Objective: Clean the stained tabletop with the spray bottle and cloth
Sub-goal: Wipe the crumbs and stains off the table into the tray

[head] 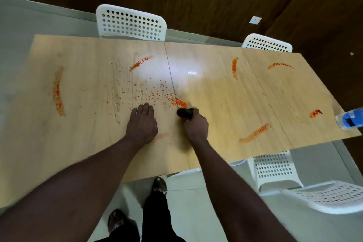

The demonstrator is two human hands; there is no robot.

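Note:
The light wooden tabletop (216, 116) carries several orange-red smears and a scatter of orange specks (151, 94) near its middle. My left hand (142, 122) lies flat on the wood just below the specks, fingers apart, holding nothing. My right hand (196, 124) is closed around a dark bunched cloth (184, 113) pressed on the table at the edge of a dense orange patch (179, 102). A clear bottle with a blue label (350, 118) lies at the table's right edge, partly cut off by the frame.
Stain streaks sit at the far left (58, 92), upper middle (140, 63), upper right (234, 68), far right (280, 65), and lower right (254, 133). White perforated chairs stand behind the table (130, 22) and at the near right (274, 169). My feet are below the near edge.

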